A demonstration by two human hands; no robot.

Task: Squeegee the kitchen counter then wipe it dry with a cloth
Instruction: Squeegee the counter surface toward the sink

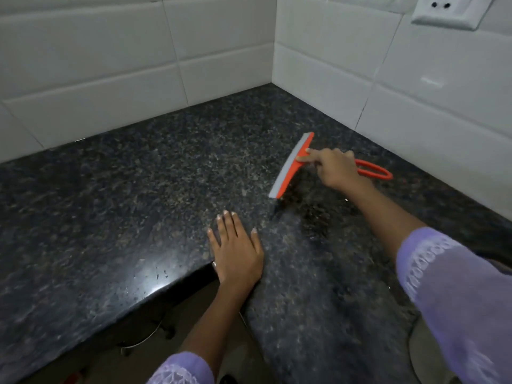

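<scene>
Squeegee (293, 164): orange frame, grey rubber blade, looped orange handle, blade down on the dark speckled granite worktop (138, 203) near the tiled corner. Right hand (336, 169) grips its handle, forefinger stretched onto the head. Left hand (237, 250) lies flat and spread on the worktop's inner edge. White wall tiles (110, 65) and a socket (440, 9) stand behind.

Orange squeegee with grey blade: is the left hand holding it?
No. The right hand grips the orange squeegee with grey blade, while the left hand rests flat on the dark speckled granite counter.
</scene>
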